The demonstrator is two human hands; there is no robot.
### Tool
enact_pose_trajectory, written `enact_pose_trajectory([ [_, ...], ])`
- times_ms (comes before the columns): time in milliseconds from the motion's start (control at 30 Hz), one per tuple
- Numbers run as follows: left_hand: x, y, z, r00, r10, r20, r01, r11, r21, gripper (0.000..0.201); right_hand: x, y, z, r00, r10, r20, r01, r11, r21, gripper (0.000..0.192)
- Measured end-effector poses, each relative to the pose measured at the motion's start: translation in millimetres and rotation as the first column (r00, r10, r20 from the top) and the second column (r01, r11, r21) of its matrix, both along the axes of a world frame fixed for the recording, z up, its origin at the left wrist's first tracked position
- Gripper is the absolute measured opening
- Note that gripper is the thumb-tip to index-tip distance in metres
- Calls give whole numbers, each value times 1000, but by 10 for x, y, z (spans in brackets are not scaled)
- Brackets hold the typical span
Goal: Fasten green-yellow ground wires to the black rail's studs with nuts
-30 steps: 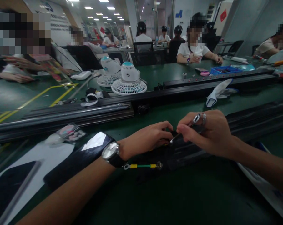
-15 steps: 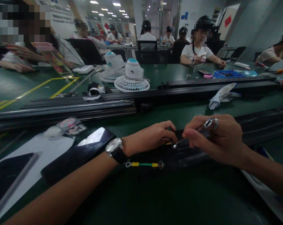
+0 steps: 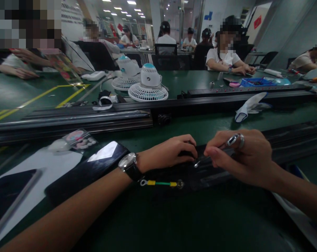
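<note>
Nearby, right hand [image 3: 239,157] grips metal tool [image 3: 213,154] — left hand [image 3: 169,154] presses black strip [image 3: 200,173] beside green wire [image 3: 160,183].

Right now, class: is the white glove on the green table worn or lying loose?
Lying loose: the white glove rests limp and crumpled on the green table, with no hand inside.

I can't read any text: the wall poster [image 3: 70,8] behind the desk [image 3: 195,80] is blurred.
</note>
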State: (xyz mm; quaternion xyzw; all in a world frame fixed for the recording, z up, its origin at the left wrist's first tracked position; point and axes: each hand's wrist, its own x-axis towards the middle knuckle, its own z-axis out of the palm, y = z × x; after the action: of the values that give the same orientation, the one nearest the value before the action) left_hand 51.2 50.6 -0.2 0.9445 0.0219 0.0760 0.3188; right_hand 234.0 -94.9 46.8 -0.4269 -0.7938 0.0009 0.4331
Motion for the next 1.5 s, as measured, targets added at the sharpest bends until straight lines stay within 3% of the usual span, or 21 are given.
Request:
enact_pose_trajectory([
  [500, 15, 31, -6, 999, -38, -28, 37, 998, -46, 16, 73, 1, 41, 998, -66, 10, 66, 998, -7, 21],
  [633, 7, 53, -13, 998, -36, -44, 33, 997, -65, 26, 123, -3, 97, 995, -101, -23, 101, 995, -16, 18],
  [800, 18, 55, -46, 1000, -22, -19, 20, 995, -99, 27, 91, 22, 93, 998, -23, 66, 29, 995, -92, 17],
  [933, 19, 36, -61, 1000, -12, 13, 14, 991, -134, 28, 64, 38, 78, 992, 5, 129, 4, 997, -74, 19],
  [1300, -26, 55, -34, 997, -62, -41, 63, 998, 12, 23, 94, 57, 76, 992, 14, 127, -6, 998, -70, 26],
  [1500, -31, 57, 6, 996, -60, -59, 60, 998, 7, 21, 100, 50, 64, 990, 30, 139, -19, 997, -79, 26],
])
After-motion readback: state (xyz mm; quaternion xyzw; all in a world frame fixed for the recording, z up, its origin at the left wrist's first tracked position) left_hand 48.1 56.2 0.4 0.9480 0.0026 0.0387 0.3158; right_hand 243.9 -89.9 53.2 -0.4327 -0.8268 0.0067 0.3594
